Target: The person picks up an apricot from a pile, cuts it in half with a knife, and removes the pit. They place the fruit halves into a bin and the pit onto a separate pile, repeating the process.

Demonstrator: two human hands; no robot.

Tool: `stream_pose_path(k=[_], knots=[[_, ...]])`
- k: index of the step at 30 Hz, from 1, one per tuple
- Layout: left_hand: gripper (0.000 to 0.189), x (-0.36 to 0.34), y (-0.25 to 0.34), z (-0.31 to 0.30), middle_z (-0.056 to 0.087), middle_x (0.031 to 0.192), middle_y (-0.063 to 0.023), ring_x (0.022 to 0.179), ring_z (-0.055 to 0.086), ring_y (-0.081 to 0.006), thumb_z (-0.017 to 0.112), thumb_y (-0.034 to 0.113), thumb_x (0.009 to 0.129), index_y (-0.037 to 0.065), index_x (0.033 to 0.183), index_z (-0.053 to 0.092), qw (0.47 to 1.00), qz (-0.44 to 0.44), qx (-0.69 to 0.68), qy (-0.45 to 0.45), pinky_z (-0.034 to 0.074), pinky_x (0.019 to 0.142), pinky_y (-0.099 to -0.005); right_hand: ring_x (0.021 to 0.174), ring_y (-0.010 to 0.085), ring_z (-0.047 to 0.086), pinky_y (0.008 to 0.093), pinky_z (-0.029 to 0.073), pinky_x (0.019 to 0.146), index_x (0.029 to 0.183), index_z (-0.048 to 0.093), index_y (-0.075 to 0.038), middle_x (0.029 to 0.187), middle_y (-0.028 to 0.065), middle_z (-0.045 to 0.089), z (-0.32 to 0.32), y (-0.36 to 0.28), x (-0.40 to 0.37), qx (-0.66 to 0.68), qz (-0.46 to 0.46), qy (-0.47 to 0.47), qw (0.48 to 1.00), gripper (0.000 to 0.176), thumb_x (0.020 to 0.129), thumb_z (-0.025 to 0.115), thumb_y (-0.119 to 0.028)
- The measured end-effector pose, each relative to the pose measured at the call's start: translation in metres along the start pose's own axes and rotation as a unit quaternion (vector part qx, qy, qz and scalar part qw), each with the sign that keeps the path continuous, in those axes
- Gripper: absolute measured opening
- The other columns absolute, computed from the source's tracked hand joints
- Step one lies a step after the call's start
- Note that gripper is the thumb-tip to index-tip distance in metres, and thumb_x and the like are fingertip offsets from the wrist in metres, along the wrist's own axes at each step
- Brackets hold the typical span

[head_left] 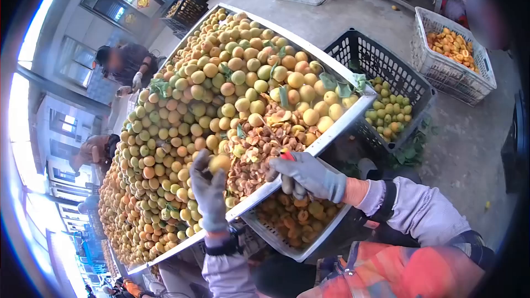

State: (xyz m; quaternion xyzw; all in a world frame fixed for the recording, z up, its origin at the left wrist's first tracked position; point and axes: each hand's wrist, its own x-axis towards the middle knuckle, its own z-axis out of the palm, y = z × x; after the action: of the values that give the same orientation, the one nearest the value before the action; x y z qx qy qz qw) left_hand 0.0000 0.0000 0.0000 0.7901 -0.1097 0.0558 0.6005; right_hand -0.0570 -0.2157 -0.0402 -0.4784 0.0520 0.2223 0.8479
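Observation:
My left hand (210,190), in a grey glove, grips a yellow apricot (220,163) between thumb and fingers above the fruit table. Just to the right, my gloved right hand (312,177) is closed around a small tool with a red end (287,156); its blade or tip cannot be made out. Below and between both hands lies a heap of brown pits and fruit scraps (259,152) at the table's near edge. Whole apricots (182,116) cover the rest of the tabletop. Under the edge, a white crate (301,256) holds halved apricots (298,221).
The table's white rim (331,132) runs close to my hands. To the right stand a black crate (381,49) of greenish fruit and a white crate (447,83) of orange halves. Another person (130,63) works across the table, with a second person (96,152) farther along.

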Motion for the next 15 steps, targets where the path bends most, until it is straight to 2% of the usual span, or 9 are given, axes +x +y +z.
stream_pose_path(k=[2, 5, 7, 8, 9, 10, 11, 13, 15], knots=[[0.058, -0.031, 0.007, 0.027, 0.049, 0.112, -0.0092, 0.099, 0.052, -0.0165, 0.059, -0.006, 0.076, -0.001, 0.13, 0.039, 0.999, -0.01, -0.028, -0.024, 0.045, 0.09, -0.0295, 0.035, 0.0079, 0.043, 0.0217, 0.038, 0.033, 0.085, 0.056, -0.003, 0.054, 0.0061, 0.056, 0.005, 0.001, -0.002, 0.016, -0.027, 0.008, 0.999, 0.044, 0.088, 0.053, -0.047], [0.067, -0.067, 0.005, 0.05, 0.05, 0.117, -0.0101, 0.102, 0.05, -0.0177, 0.064, -0.005, 0.069, 0.0, 0.131, 0.039, 0.974, 0.136, 0.175, -0.055, 0.043, 0.091, -0.03, 0.035, 0.0074, 0.042, 0.0221, 0.036, 0.033, 0.076, 0.048, -0.008, 0.054, 0.0031, 0.053, 0.009, 0.013, 0.0, 0.015, -0.02, 0.033, 0.999, 0.04, 0.088, 0.054, -0.045], [0.071, -0.081, 0.006, 0.058, 0.049, 0.122, -0.0105, 0.108, 0.048, -0.019, 0.066, -0.005, 0.066, -0.001, 0.132, 0.039, 0.964, 0.153, 0.214, -0.051, 0.04, 0.094, -0.0307, 0.035, 0.0075, 0.042, 0.022, 0.035, 0.033, 0.077, 0.049, -0.007, 0.053, 0.0012, 0.05, 0.005, 0.023, 0.001, 0.023, -0.01, 0.025, 0.999, 0.04, 0.087, 0.057, -0.045], [0.071, -0.086, -0.002, 0.061, 0.049, 0.123, -0.011, 0.11, 0.047, -0.0188, 0.065, -0.006, 0.067, -0.001, 0.132, 0.038, 0.991, 0.094, 0.09, -0.005, 0.039, 0.096, -0.0309, 0.035, 0.0073, 0.041, 0.0218, 0.035, 0.033, 0.077, 0.05, -0.007, 0.053, 0.0009, 0.049, 0.004, 0.024, 0.001, 0.036, -0.002, 0.003, 0.999, 0.039, 0.087, 0.057, -0.044], [0.071, -0.089, -0.006, 0.064, 0.049, 0.124, -0.0116, 0.112, 0.046, -0.0186, 0.065, -0.007, 0.068, -0.001, 0.133, 0.037, 0.998, 0.035, -0.034, 0.042, 0.038, 0.098, -0.031, 0.035, 0.0072, 0.041, 0.0217, 0.035, 0.033, 0.077, 0.05, -0.007, 0.053, 0.0006, 0.048, 0.004, 0.024, 0.001, 0.05, 0.005, -0.019, 0.999, 0.039, 0.087, 0.058, -0.044], [0.068, -0.089, 0.0, 0.066, 0.047, 0.127, -0.013, 0.113, 0.047, -0.0191, 0.063, -0.01, 0.071, -0.002, 0.133, 0.036, 0.992, 0.019, -0.122, 0.041, 0.04, 0.098, -0.0323, 0.035, 0.0072, 0.041, 0.0217, 0.035, 0.033, 0.077, 0.05, -0.007, 0.053, 0.0006, 0.048, 0.005, 0.025, 0.001, 0.047, 0.008, -0.022, 0.999, 0.039, 0.087, 0.058, -0.044], [0.068, -0.091, -0.003, 0.066, 0.047, 0.127, -0.013, 0.113, 0.047, -0.0191, 0.063, -0.01, 0.071, -0.002, 0.133, 0.036, 0.991, 0.019, -0.123, 0.047, 0.04, 0.098, -0.0323, 0.035, 0.0071, 0.041, 0.0217, 0.034, 0.033, 0.077, 0.05, -0.007, 0.053, 0.0005, 0.048, 0.005, 0.024, 0.0, 0.032, 0.012, -0.035, 0.999, 0.039, 0.088, 0.057, -0.043], [0.068, -0.096, -0.012, 0.064, 0.046, 0.128, -0.0142, 0.114, 0.048, -0.02, 0.062, -0.012, 0.074, -0.002, 0.134, 0.034, 0.963, -0.02, -0.268, 0.032, 0.042, 0.096, -0.0326, 0.035, 0.0069, 0.041, 0.0218, 0.034, 0.033, 0.078, 0.051, -0.006, 0.053, 0.0004, 0.048, 0.005, 0.029, 0.001, 0.014, 0.021, -0.051, 0.998, 0.039, 0.088, 0.056, -0.043], [0.069, -0.099, -0.018, 0.062, 0.045, 0.13, -0.0147, 0.114, 0.049, -0.0214, 0.061, -0.013, 0.074, -0.002, 0.135, 0.032, 0.953, -0.029, -0.299, 0.036, 0.044, 0.095, -0.0328, 0.036, 0.0066, 0.041, 0.0214, 0.035, 0.034, 0.081, 0.053, -0.006, 0.053, 0.0003, 0.048, 0.005, 0.041, 0.005, 0.037, 0.019, -0.078, 0.996, 0.039, 0.089, 0.053, -0.044]])
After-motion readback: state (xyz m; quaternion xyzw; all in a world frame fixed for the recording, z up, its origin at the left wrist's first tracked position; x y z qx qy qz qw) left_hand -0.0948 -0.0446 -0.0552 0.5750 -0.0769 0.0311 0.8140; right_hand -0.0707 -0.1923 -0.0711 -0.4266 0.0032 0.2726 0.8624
